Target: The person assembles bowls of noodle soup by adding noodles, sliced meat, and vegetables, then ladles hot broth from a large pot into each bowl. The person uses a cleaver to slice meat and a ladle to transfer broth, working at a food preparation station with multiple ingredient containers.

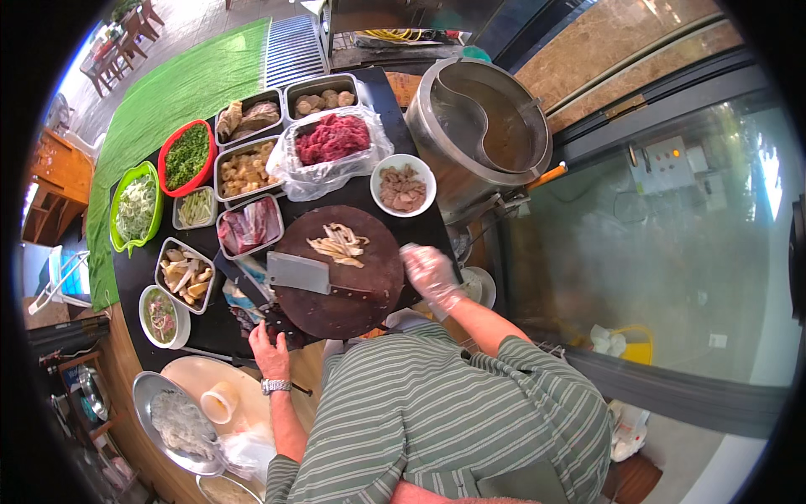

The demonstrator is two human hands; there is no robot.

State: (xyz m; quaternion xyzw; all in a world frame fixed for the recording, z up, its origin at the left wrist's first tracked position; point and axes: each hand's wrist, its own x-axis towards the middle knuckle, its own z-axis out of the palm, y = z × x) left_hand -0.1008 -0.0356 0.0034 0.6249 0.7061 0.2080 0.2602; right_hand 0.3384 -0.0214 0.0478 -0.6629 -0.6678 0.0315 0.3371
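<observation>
A round dark wooden chopping board (pixel 371 309) carries sliced pale meat strips (pixel 340 244) and a cleaver (pixel 298 272) whose handle points right. My right hand (pixel 431 274), in a clear plastic glove, is beside the board's right edge; whether its fingers hold anything is unclear. My left hand (pixel 271 353), bare, with a metal watch at the wrist, is at the table's near edge by a patterned cloth (pixel 242 301). Its fingers look apart. A dark-handled knife (pixel 242 277) lies across the cloth. Beyond the board is a white bowl (pixel 403 185) of cooked meat slices.
A large divided steel pot (pixel 478 120) of broth stands at the right. Trays of meat, including a bag-lined one of red meat (pixel 332 140), and baskets of chopped greens (pixel 187 157) fill the table's far left. A basin of white noodles (pixel 179 422) is lower left.
</observation>
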